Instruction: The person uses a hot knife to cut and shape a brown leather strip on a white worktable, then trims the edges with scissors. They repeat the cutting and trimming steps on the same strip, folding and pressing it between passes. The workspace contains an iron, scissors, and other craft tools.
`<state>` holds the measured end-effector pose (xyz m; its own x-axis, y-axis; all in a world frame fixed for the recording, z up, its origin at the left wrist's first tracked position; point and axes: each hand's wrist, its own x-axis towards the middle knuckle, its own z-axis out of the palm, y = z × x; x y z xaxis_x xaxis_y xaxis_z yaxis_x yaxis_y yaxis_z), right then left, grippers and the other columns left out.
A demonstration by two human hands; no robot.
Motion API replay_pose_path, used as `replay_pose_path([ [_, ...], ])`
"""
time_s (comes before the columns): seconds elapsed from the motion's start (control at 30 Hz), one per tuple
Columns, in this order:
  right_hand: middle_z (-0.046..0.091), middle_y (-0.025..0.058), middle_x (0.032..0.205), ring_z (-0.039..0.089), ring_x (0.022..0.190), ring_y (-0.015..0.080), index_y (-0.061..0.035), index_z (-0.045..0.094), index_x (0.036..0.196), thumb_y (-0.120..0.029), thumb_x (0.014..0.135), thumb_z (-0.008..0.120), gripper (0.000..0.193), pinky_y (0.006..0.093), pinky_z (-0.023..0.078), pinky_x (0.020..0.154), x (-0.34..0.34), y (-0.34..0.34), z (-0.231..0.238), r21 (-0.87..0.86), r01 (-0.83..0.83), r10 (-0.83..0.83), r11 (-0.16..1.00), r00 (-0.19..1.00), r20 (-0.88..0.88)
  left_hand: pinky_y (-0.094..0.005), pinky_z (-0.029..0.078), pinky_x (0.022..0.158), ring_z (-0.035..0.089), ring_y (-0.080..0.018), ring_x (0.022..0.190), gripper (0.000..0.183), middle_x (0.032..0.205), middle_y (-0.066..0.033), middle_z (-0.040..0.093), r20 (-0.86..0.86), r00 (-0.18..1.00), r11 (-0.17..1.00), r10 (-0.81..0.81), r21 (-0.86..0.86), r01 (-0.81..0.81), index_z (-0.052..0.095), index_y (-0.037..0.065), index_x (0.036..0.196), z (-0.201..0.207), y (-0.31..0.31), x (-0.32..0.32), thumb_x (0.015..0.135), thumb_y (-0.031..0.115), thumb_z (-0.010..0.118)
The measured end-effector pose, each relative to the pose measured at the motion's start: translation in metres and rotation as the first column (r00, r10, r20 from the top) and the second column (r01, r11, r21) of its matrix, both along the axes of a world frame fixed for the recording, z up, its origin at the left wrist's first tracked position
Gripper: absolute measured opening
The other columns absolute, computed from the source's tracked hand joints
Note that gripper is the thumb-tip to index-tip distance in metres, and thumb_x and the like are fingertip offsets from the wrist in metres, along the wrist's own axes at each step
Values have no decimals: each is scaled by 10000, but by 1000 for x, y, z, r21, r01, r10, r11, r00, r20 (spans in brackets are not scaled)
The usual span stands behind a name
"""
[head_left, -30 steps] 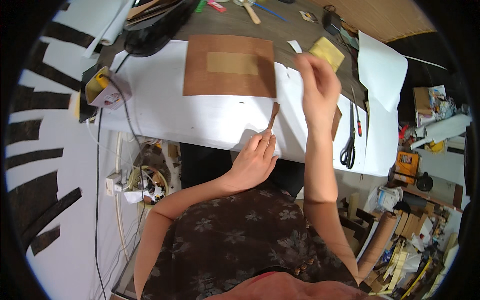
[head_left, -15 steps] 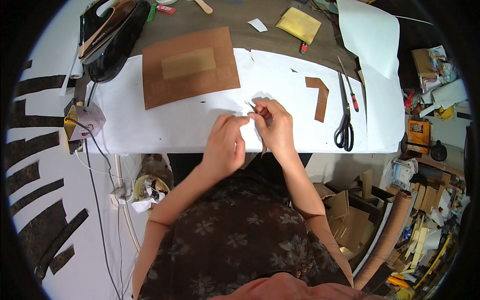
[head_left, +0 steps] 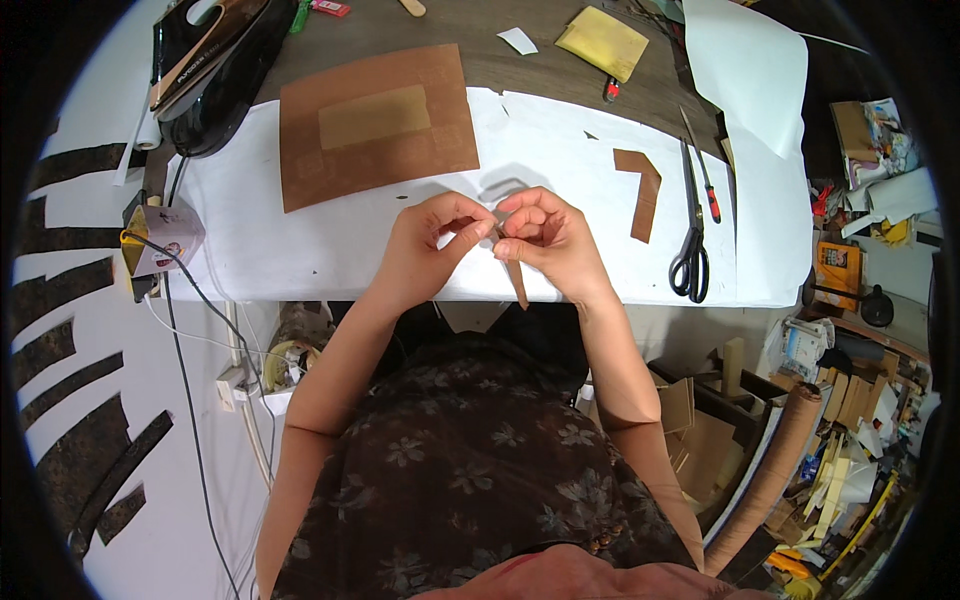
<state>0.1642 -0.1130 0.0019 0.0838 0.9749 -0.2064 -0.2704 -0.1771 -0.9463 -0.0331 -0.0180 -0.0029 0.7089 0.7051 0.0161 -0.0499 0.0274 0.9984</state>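
Over the front part of the white paper, my left hand [head_left: 428,248] and my right hand [head_left: 560,243] meet at the fingertips. Between them is a thin brown strip [head_left: 514,280], like leather or veneer, its lower end hanging toward my body. My right thumb and fingers pinch it. The left thumb and forefinger close on its upper end, which the fingers mostly hide. Beyond my left hand lies a brown sheet [head_left: 375,168] with a lighter rectangle [head_left: 374,117] in its middle. A bent brown piece [head_left: 646,205] lies to the right of my right hand.
Black-handled scissors [head_left: 690,260] and a thin red-handled pointed tool [head_left: 712,200] lie at the right. A black iron [head_left: 225,95] stands far left, its cord near a small box [head_left: 170,240]. A yellow folded pad [head_left: 602,45] lies at the back. Scraps fill the floor at right.
My left hand has turned and moved in, its thumb and forefinger now closed at the strip's upper end. More of the strip shows below my right hand.
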Motion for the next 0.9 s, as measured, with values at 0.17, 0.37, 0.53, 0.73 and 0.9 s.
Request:
replay_pose_path([
  [0.17, 730, 45, 899, 673, 752, 94, 6, 653, 1341, -188, 1087, 687, 320, 224, 551, 758, -2, -12, 15, -92, -17, 5, 996, 991, -134, -288, 582, 914, 718, -112, 963, 122, 1035, -66, 763, -7, 997, 977, 75, -197, -75, 715, -21, 1146, 3, -4, -2, 1054, 58, 699],
  [0.37, 715, 45, 866, 510, 658, 63, -18, 691, 1309, -244, 1161, 554, 303, 222, 446, 616, -9, -14, 12, -66, -74, 72, 995, 997, -29, -279, 571, 928, 728, -110, 995, 236, 1025, -63, 777, 39, 992, 978, 118, -180, -109, 688, -8, 1251, 15, -12, -5, 1020, 21, 727],
  [0.53, 725, 28, 825, 470, 639, 38, -31, 715, 1242, -255, 1151, 577, 279, 205, 391, 566, -16, -17, 14, -76, -28, 27, 997, 999, -23, -272, 564, 927, 730, -110, 997, 291, 1037, -73, 786, 15, 995, 978, 102, -184, -97, 677, -10, 1279, 21, -13, -10, 997, 5, 746],
  [0.73, 731, 17, 742, 465, 545, 30, -31, 744, 1098, -284, 1127, 625, 281, 205, 421, 443, -17, -18, 18, -122, -23, 38, 992, 992, 121, -257, 563, 902, 732, -109, 967, 297, 1039, -89, 801, 16, 996, 977, 85, -198, -81, 675, -21, 1274, 24, -13, -14, 989, 2, 753],
  [0.9, 731, -3, 734, 493, 618, 13, -34, 779, 1049, -211, 1087, 702, 196, 219, 343, 553, -22, -22, 19, -105, 12, -2, 994, 996, 92, -252, 565, 887, 736, -112, 955, 297, 1049, -118, 811, 26, 997, 964, 71, -260, -62, 671, -30, 1276, 23, -11, -18, 990, -1, 746],
])
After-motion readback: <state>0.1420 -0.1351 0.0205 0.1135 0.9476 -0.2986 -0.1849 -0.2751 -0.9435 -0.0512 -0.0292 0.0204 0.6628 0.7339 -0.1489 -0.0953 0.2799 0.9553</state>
